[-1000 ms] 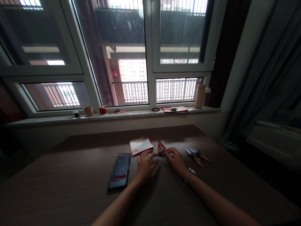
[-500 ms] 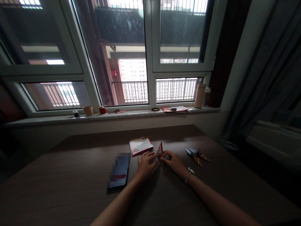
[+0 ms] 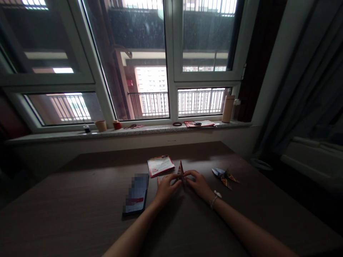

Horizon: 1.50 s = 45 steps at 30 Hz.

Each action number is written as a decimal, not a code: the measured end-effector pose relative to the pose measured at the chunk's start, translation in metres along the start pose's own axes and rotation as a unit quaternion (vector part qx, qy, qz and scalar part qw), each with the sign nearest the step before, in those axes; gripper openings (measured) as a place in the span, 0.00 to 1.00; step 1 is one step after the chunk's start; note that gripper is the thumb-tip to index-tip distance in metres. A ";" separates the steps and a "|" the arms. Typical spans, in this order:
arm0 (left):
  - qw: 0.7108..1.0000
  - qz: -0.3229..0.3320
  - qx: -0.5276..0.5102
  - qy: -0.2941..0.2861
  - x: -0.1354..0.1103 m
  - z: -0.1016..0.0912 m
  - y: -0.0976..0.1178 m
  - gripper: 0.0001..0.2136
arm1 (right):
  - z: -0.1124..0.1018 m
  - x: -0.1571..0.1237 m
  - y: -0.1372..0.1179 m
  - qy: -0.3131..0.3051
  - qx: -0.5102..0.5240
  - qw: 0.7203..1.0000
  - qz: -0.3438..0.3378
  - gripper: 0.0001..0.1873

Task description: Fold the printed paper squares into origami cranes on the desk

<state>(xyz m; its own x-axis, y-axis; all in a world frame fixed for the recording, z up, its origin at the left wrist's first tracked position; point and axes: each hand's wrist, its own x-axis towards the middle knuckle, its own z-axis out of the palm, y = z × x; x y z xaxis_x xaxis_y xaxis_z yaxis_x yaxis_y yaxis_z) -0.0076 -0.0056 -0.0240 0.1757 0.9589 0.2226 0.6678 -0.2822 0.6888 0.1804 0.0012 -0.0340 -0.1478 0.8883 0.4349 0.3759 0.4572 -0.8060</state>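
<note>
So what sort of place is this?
Probably a room in a flat or dormitory, several floors up: the wide window faces balcony railings and a many-windowed building, and a long grey curtain hangs on the right.

Both bare forearms reach forward from the lower edge of the view and slant inward. The left forearm (image 3: pixel 136 223) angles up to the right, and the right forearm (image 3: pixel 243 221) angles up to the left. The left hand (image 3: pixel 165 187) is turned back upward, its thumb and forefinger bent toward each other in a pinch, with one finger (image 3: pixel 158 181) set apart on its outer side. The right hand (image 3: pixel 197 184) mirrors it, forefinger arched above the thumb, also pinching. The two sets of fingertips face each other, close together; the wrists stand farther apart.
</note>
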 end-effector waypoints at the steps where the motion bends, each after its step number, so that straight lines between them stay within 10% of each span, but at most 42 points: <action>1: 1.000 -0.003 -0.005 0.004 0.000 0.000 0.001 0.15 | 0.000 0.000 -0.001 0.003 0.003 1.000 0.002 0.09; 13: 1.000 -0.024 -0.005 0.007 0.003 0.000 0.004 0.21 | -0.001 0.008 0.004 -0.018 0.076 0.996 0.051 0.24; 45: 1.000 -0.019 -0.014 0.005 0.004 -0.002 0.006 0.19 | -0.005 0.010 0.005 -0.033 -0.019 0.999 0.018 0.16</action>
<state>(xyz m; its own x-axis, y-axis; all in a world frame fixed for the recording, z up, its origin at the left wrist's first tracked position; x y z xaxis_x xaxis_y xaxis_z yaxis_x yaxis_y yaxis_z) -0.0043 -0.0033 -0.0175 0.1430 0.9687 0.2030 0.6539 -0.2464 0.7153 0.1853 0.0123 -0.0319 -0.1925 0.9054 0.3783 0.4156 0.4245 -0.8044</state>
